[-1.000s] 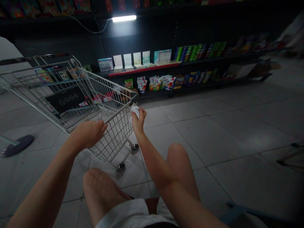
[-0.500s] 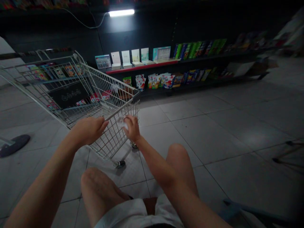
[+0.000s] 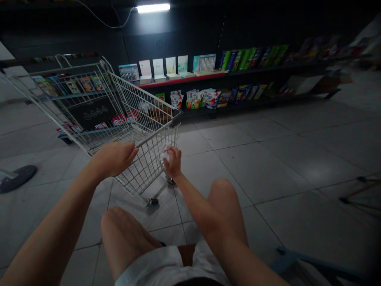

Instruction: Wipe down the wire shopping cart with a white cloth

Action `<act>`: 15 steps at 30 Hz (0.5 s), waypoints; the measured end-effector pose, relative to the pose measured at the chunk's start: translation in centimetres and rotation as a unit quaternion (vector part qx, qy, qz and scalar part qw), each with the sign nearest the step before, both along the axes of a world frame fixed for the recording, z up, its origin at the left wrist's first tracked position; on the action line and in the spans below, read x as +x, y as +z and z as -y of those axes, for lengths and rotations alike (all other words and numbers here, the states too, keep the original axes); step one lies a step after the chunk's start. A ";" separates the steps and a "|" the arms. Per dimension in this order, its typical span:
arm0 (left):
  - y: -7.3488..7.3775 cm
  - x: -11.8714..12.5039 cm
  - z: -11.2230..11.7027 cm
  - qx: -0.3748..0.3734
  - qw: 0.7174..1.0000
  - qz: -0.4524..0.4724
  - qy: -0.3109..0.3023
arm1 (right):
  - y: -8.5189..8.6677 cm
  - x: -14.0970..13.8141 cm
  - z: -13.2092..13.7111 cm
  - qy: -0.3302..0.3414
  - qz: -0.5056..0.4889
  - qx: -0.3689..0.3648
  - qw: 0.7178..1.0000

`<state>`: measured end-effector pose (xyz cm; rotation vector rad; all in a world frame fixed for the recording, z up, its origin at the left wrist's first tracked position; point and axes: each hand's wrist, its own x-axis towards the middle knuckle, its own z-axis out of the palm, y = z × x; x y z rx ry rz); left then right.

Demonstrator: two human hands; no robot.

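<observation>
A wire shopping cart (image 3: 125, 107) stands tilted on the grey floor tiles in front of my knees. My left hand (image 3: 114, 158) is closed round the cart's near top rail. My right hand (image 3: 172, 162) is closed on a small white cloth (image 3: 165, 154) and presses it against the wire mesh of the cart's near end, below the rail. Both my bare knees show at the bottom of the view.
Dark shelves (image 3: 208, 77) along the back wall carry cards, books and snack packets under a strip light (image 3: 153, 8). A round dark stand base (image 3: 16, 178) lies on the floor at the left. Thin metal legs (image 3: 357, 194) stand at the right, and a blue frame (image 3: 303, 264) at the bottom right.
My right hand with the cloth has come down from the cart's top corner to the mesh on its near end. The left hand has kept its grip on the rail.
</observation>
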<state>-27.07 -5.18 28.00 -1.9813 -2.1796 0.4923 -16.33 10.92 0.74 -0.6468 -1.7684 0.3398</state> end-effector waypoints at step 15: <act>-0.1 0.2 0.1 -0.002 1.000 0.017 -0.014 | -4.1 4.5 -2.4 0.003 0.090 -0.069 0.994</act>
